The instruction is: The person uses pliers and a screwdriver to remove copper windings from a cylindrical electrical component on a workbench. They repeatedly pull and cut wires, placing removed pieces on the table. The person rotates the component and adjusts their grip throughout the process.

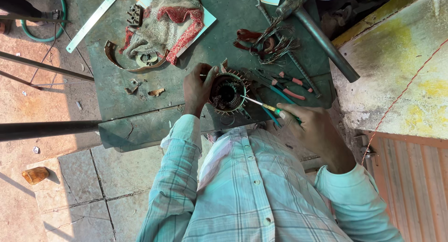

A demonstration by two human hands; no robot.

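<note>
Left hand gripping motor stator to steady it, fingers wrapped round rim; right hand fingers pinching screwdriver, tip poking windings; pliers beside on tabletop.

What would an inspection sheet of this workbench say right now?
Surface: worn green metal table, scratched.
Job's things: round metal motor stator with dark windings; thin screwdriver with yellow-green handle, tip at its rim.
Clutter: steel hammer, red-handled pliers, loose copper wire bundle, patterned red-grey cloth, metal ruler.
Hands: left hand steadies the stator; right hand grips the screwdriver.
Cables: green hose; thin red wire along the wall.
Surroundings: stone paving.
</note>
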